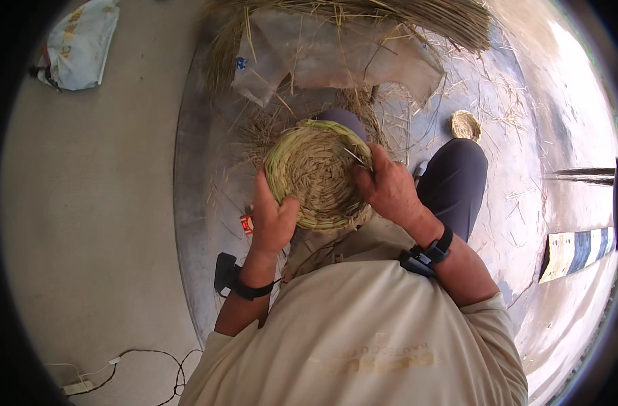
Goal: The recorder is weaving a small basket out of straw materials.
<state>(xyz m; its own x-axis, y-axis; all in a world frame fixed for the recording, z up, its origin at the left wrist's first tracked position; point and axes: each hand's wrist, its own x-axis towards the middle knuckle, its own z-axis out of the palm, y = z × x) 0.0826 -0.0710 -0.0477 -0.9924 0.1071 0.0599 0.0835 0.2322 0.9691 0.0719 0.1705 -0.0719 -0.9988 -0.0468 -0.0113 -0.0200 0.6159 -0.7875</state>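
Note:
A round woven straw basket (319, 172) is tilted up in front of me, its coiled inside facing me and its rim greenish. Its lower left edge sits in my left hand (275, 220), with the thumb over the rim and the fingers behind. My right hand (390, 186) is closed at the right edge of the basket. A thin shiny metal strip, perhaps a pointed tool (353, 156), sticks out by the right thumb and forefinger over the inner wall. The rest of that tool is hidden by the hand.
A smaller straw basket (466, 127) lies beyond my right knee. Long straw stalks (431, 24) rest on a plastic sheet (336, 57) at the far side, and loose straw litters the mat. A white bag (84, 44) is far left; a cable (153, 352) lies near left.

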